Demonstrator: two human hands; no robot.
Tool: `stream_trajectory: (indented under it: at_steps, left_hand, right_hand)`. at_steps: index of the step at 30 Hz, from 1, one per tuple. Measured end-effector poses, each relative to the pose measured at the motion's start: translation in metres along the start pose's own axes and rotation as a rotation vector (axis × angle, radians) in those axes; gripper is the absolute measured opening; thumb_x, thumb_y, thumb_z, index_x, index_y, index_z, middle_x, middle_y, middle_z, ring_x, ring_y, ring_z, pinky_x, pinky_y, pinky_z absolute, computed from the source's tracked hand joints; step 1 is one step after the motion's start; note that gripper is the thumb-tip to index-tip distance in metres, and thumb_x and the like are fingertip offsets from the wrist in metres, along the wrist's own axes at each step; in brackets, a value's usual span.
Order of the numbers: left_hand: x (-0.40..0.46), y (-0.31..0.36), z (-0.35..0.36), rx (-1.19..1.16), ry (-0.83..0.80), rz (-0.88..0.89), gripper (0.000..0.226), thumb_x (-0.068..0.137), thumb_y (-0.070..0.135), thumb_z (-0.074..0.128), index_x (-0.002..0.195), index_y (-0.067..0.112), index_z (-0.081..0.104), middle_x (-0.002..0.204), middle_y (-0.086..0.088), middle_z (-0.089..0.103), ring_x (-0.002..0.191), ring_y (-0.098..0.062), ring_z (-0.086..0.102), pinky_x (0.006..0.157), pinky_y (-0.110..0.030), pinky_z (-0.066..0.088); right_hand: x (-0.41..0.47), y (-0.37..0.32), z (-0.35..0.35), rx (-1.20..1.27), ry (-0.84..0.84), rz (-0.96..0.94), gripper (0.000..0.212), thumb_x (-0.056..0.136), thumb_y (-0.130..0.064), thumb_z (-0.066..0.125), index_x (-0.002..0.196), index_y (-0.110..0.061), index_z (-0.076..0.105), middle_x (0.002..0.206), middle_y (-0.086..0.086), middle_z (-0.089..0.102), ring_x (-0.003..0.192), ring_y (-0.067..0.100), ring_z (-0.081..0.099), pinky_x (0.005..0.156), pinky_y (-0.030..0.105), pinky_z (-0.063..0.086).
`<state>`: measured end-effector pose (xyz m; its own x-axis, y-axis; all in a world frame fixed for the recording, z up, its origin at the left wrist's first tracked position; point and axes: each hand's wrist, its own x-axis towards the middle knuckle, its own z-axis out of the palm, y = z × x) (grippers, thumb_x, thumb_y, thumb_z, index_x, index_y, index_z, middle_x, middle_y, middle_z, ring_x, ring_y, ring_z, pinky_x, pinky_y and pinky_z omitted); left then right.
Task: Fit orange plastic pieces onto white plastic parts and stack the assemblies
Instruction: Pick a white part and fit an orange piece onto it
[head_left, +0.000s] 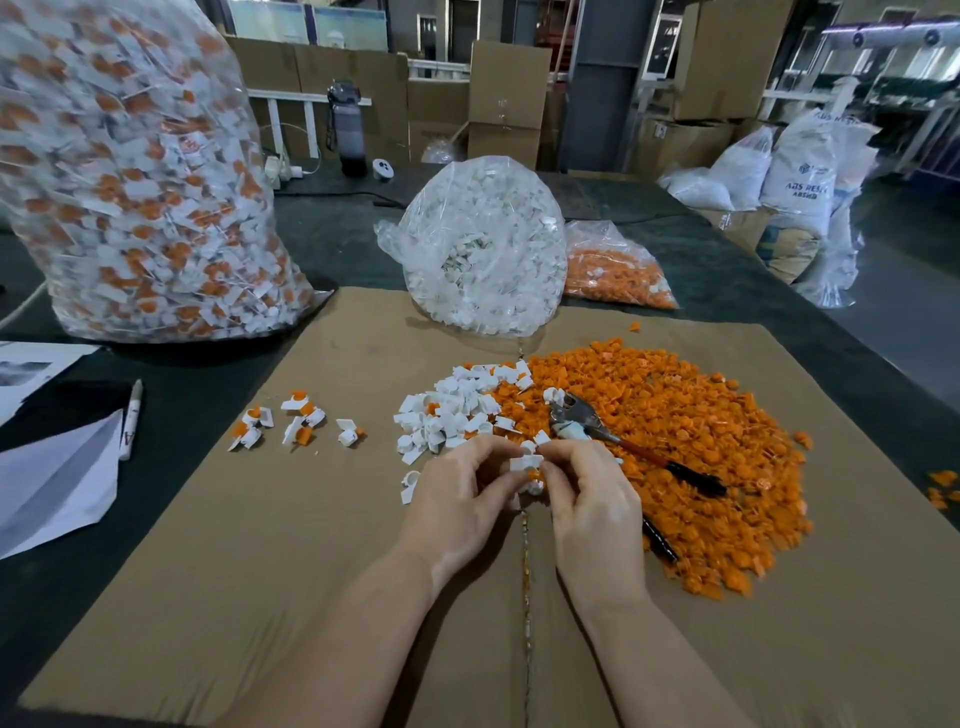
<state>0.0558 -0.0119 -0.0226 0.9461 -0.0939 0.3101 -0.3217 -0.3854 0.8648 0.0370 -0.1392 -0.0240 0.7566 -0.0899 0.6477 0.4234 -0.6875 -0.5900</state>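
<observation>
Both hands meet over the cardboard sheet (260, 545). My left hand (457, 499) and my right hand (587, 499) pinch a white plastic part (524, 462) between their fingertips, with an orange piece (532, 474) showing at its underside. Just beyond the hands lies a heap of loose white parts (452, 410). To its right spreads a wide heap of orange pieces (691, 447). Several finished white-and-orange assemblies (296, 421) lie scattered at the left of the cardboard.
Pliers (582, 423) with a red-black handle lie on the orange heap. Behind stand a bag of white parts (483, 249), a bag of orange pieces (613, 270) and a big bag of assemblies (140, 171). Papers (52, 478) and a marker (130, 426) lie left.
</observation>
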Motion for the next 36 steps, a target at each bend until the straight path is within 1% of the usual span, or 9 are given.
stream_trajectory:
  at_steps: [7,11,19,23,25,28,31,34,36]
  left_hand:
    - [-0.0011,-0.0007,-0.0001,-0.010,-0.012,-0.040,0.026,0.081,0.013,0.071,0.081,0.036,0.059,0.068,0.009,0.061,0.064,-0.006,0.058,0.063,-0.015,0.046]
    - [0.0007,-0.0008,-0.0009,-0.060,0.033,-0.085,0.024,0.082,0.009,0.068,0.080,0.031,0.060,0.065,0.009,0.059,0.060,-0.005,0.056,0.061,-0.014,0.044]
    - [0.0008,0.0009,0.0001,-0.102,0.060,-0.113,0.009,0.084,0.013,0.067,0.086,0.021,0.064,0.069,0.006,0.062,0.067,-0.009,0.058,0.064,-0.011,0.042]
    - [-0.0010,0.0005,0.0004,-0.052,0.044,-0.048,0.018,0.087,0.017,0.064,0.086,0.035,0.063,0.074,0.014,0.064,0.076,-0.006,0.062,0.071,-0.013,0.046]
    - [-0.0027,0.0001,0.0010,0.051,0.073,0.031,0.013,0.087,0.015,0.064,0.093,0.026,0.069,0.083,0.021,0.062,0.080,0.001,0.058,0.075,-0.005,0.041]
    - [-0.0036,-0.0015,0.0020,0.210,0.129,0.182,0.013,0.086,0.008,0.064,0.097,0.009,0.071,0.089,0.006,0.066,0.084,0.000,0.053,0.075,0.002,0.035]
    - [-0.0059,-0.0014,0.0027,0.314,0.116,0.243,0.013,0.085,0.008,0.064,0.096,0.008,0.070,0.088,-0.003,0.069,0.080,-0.010,0.060,0.076,-0.004,0.036]
    - [-0.0054,-0.0005,0.0019,0.168,0.097,0.110,0.012,0.087,0.011,0.063,0.091,0.021,0.069,0.085,0.008,0.066,0.077,-0.008,0.060,0.075,-0.005,0.041]
    - [-0.0020,0.0004,0.0004,-0.017,0.053,-0.075,0.021,0.089,0.013,0.061,0.084,0.033,0.062,0.079,0.010,0.065,0.076,-0.011,0.063,0.075,-0.018,0.049]
  right_hand:
    - [-0.0010,-0.0019,0.0016,-0.070,-0.005,-0.138,0.012,0.080,0.009,0.065,0.089,0.002,0.066,0.084,0.009,0.062,0.080,0.016,0.059,0.073,0.019,0.046]
    - [-0.0015,-0.0001,0.0011,0.009,-0.033,-0.113,0.012,0.081,0.004,0.068,0.091,-0.001,0.066,0.087,0.005,0.062,0.081,0.011,0.058,0.073,0.016,0.047]
    - [-0.0022,0.0024,0.0035,-0.121,-0.013,0.051,0.011,0.076,-0.005,0.075,0.075,-0.011,0.066,0.074,-0.003,0.065,0.071,0.018,0.061,0.070,0.030,0.038]
    - [-0.0025,0.0038,0.0037,-0.131,-0.056,0.101,0.009,0.081,-0.012,0.071,0.076,-0.013,0.065,0.074,-0.005,0.065,0.072,0.016,0.060,0.068,0.024,0.021]
    - [-0.0023,0.0036,0.0035,-0.140,-0.060,0.103,0.010,0.081,-0.012,0.071,0.075,-0.012,0.064,0.073,-0.004,0.064,0.069,0.017,0.060,0.066,0.024,0.020]
    - [-0.0016,0.0023,0.0033,-0.140,-0.075,0.096,0.013,0.081,-0.010,0.072,0.073,-0.011,0.062,0.069,-0.003,0.062,0.065,0.018,0.058,0.068,0.026,0.022]
    - [-0.0027,0.0011,0.0035,-0.147,-0.086,0.074,0.017,0.079,-0.007,0.073,0.069,-0.010,0.059,0.065,-0.002,0.059,0.060,0.017,0.055,0.070,0.030,0.031]
    - [-0.0024,0.0016,0.0035,-0.114,-0.094,0.079,0.015,0.080,-0.010,0.073,0.070,-0.010,0.062,0.067,-0.004,0.060,0.063,0.016,0.056,0.072,0.028,0.030]
    - [-0.0022,0.0013,0.0029,-0.068,-0.104,0.068,0.008,0.081,-0.014,0.072,0.076,-0.012,0.066,0.072,-0.005,0.064,0.069,0.009,0.057,0.074,0.025,0.028]
